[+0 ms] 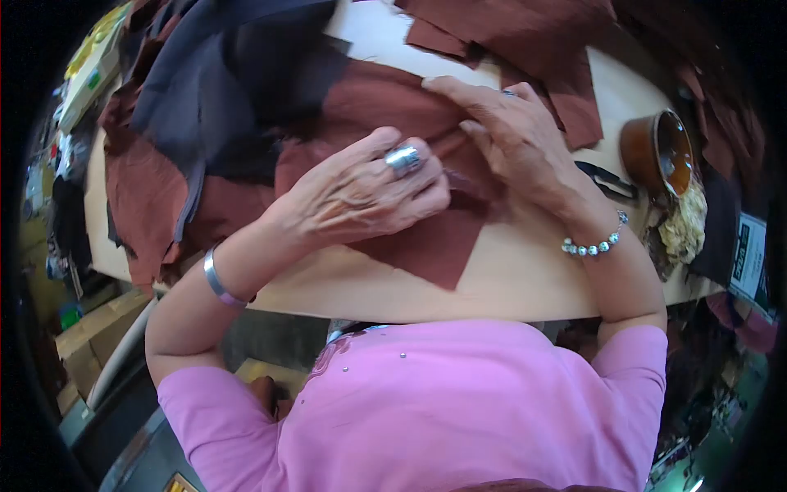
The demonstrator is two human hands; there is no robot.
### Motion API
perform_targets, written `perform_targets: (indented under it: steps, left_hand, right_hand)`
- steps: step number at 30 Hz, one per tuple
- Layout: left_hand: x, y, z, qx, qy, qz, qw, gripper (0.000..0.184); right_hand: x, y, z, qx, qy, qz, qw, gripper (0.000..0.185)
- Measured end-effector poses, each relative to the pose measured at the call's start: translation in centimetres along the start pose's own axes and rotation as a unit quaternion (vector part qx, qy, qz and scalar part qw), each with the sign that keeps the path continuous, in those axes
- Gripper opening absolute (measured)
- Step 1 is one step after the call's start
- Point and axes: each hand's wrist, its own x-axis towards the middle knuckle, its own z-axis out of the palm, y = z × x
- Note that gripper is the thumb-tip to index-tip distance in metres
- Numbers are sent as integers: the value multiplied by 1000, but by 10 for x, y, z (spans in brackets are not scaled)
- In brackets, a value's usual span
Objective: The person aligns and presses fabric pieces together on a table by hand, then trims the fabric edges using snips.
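My left hand [369,189], with a wide silver ring, is closed above a reddish-brown cloth piece [434,254]. Its fingertips are curled under, so whatever they hold is hidden. To its right, my right hand [525,139] rests on the same brown cloth with its fingers stretched out and the thumb apart. The cloth is creased between the two hands, and one corner points toward my body. Dark navy cloth [246,82] overlaps more brown cloth left of my left hand.
A brown glazed pot [643,152] stands at the right on the pale table [525,287]. Beside it lie a black tool [607,179] and a yellowish crumpled bundle [684,225]. More brown cloth pieces [525,33] are stacked at the far side. Cardboard boxes [102,336] sit lower left.
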Motion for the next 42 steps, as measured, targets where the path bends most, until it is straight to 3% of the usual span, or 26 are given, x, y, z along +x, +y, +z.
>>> perform_targets:
  steps: [3,8,14,17,20,23,24,27,30,34,42]
  left_hand:
    - [-2,12,-4,-66,1,-53,996,24]
    - [-16,33,-9,-62,20,-136,988,42]
    - [-32,43,-14,-161,39,-205,965,34]
    - [-34,46,-5,-168,51,-220,960,31]
    - [-34,47,-2,-180,60,-229,955,36]
    - [-33,47,-2,-189,75,-239,950,38]
    - [-34,47,-2,-191,80,-242,948,38]
    - [-34,47,-1,-193,96,-249,944,37]
    - [-35,49,4,-206,115,-255,938,35]
    - [-35,49,4,-198,112,-255,940,33]
    - [-35,48,4,-194,108,-247,943,34]
  right_hand:
    - [-7,-7,-11,-51,-34,11,998,51]
    - [-20,-28,-71,-125,-50,68,989,56]
    - [-96,-21,-84,-350,-113,183,912,55]
    - [-101,-20,-82,-317,-72,206,923,44]
    - [-100,-9,-89,-167,-73,245,952,31]
    - [-81,-17,-78,-72,5,178,981,19]
    - [-75,-22,-70,34,41,191,980,25]
    - [-50,-39,-59,276,23,273,921,36]
    - [-28,-41,-35,122,6,146,982,44]
    - [-18,-51,-27,-64,-135,91,984,45]
    - [-13,-58,-30,-120,-158,65,978,43]
